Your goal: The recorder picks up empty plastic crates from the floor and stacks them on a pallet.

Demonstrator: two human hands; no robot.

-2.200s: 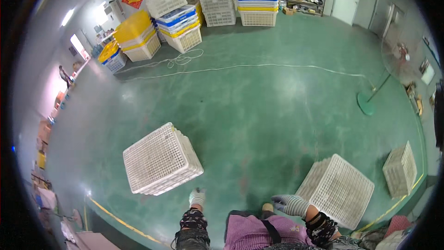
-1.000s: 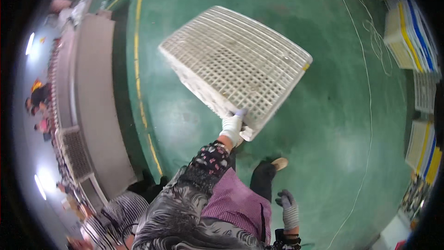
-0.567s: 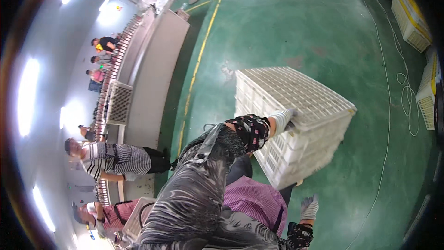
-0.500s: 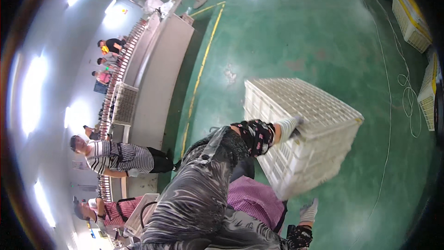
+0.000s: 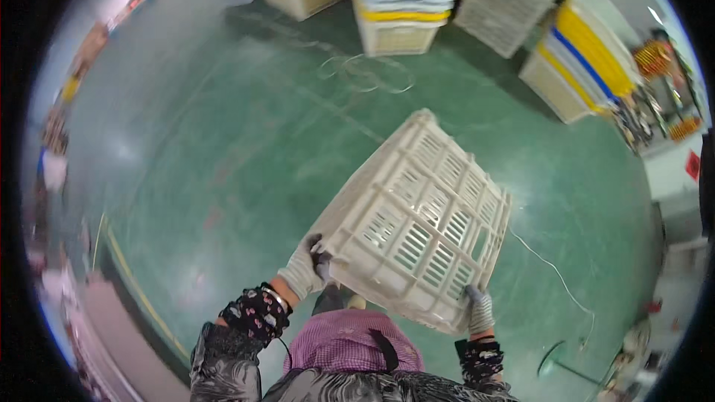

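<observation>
As arms (image 5: 255,318) reach forward, both hands (image 5: 304,269) (image 5: 480,310) grip crate (image 5: 398,212).

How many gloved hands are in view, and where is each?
2: the left hand grips the white crate at its left corner; the right hand holds its lower right edge. Some fingers are hidden.

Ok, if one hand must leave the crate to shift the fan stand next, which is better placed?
Right, I'd judge: the right hand holds the crate on the fan stand's side, nearer it. The left hand grips farther away, across the crate.
</observation>
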